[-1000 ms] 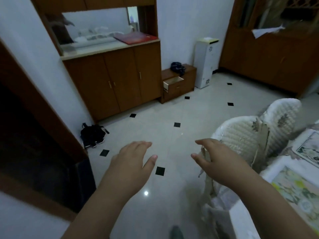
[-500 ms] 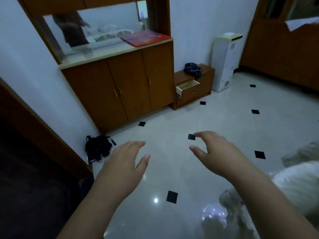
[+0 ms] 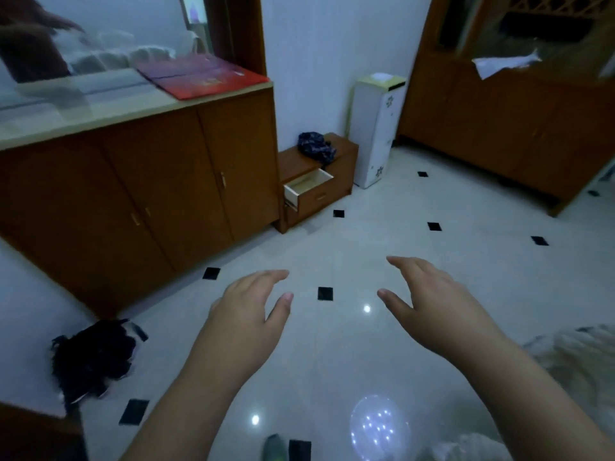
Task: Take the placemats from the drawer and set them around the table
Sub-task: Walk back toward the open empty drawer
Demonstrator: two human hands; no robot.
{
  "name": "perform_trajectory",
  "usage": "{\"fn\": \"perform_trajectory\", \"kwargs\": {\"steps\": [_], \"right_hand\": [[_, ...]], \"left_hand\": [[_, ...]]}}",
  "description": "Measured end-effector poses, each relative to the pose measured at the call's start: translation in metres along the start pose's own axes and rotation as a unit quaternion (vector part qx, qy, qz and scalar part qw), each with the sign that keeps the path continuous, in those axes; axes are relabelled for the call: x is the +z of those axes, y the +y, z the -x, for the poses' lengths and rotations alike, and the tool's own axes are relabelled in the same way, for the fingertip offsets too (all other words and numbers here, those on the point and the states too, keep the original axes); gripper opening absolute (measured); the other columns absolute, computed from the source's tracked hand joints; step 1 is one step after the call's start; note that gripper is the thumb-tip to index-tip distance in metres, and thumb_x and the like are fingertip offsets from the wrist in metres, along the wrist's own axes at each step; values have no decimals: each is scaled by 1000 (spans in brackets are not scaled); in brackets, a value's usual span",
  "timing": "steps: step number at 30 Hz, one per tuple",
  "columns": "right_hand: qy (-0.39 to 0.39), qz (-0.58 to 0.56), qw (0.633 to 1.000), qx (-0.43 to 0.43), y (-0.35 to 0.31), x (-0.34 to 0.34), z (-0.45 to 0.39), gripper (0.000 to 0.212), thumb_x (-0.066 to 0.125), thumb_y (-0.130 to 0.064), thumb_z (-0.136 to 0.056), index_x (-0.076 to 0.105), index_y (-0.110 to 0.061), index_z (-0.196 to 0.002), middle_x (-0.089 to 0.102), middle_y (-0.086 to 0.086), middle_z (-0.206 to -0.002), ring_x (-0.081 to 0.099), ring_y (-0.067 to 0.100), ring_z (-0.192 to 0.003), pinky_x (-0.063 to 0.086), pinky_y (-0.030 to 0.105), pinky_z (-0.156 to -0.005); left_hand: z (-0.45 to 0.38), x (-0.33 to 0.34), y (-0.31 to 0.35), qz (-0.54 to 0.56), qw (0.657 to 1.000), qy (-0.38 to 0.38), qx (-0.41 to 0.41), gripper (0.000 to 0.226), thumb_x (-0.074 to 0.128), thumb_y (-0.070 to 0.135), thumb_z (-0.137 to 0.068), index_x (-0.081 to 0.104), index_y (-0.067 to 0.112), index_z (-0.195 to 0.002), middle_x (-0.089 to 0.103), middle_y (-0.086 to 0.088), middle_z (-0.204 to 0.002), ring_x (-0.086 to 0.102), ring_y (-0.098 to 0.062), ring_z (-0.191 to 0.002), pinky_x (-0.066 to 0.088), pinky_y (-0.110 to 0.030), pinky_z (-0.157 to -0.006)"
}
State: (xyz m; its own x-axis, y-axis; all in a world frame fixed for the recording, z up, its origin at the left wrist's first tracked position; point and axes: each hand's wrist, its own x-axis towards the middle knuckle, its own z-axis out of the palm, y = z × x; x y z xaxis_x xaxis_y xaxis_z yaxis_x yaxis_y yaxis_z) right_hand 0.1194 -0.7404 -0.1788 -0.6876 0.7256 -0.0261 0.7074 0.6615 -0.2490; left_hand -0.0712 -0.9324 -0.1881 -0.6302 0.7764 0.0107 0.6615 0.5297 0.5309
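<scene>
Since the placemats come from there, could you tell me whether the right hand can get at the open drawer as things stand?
Probably not yet: the right hand hovers empty over bare floor, and the open drawer lies well ahead across the tiles. Nothing blocks the way, so walking closer should do.

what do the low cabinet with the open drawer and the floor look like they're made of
Small brown low cabinet: seemingly wood or wood veneer, smooth satin brown faces. Its open drawer shows pale unfinished-looking inner walls, perhaps plain board. Glossy pale tiled floor: likely glazed ceramic or polished stone, given bright lamp reflections and small black diamond insets.
</scene>
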Motion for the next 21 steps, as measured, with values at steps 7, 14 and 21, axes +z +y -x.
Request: {"fn": "perform_trajectory", "kwargs": {"steps": [7,14,21], "right_hand": [[36,-9,991,131,27,-11,-97,60,44,-58,-96,33,-34,-150,41,-12,-152,48,15,-131,40,37,-102],[33,-30,981,189,80,1,-199,60,44,-59,-95,34,-34,-149,43,-13,-150,53,13,-125,43,39,-102],[7,-31,990,134,141,0,-368,62,42,-58,-97,31,-31,-151,39,-11,-154,42,16,-137,39,36,-107]], "left_hand": [[-183,1,18,-39,993,-59,95,45,42,53,-103,44,41,-146,44,18,-153,36,-8,-142,34,-37,-115],[-313,38,45,-89,981,-110,135,49,42,55,-101,42,40,-148,41,19,-155,35,-9,-144,35,-40,-115],[-449,75,71,-133,981,-100,96,51,39,56,-102,37,41,-150,34,19,-159,31,-9,-145,34,-40,-115]]}}
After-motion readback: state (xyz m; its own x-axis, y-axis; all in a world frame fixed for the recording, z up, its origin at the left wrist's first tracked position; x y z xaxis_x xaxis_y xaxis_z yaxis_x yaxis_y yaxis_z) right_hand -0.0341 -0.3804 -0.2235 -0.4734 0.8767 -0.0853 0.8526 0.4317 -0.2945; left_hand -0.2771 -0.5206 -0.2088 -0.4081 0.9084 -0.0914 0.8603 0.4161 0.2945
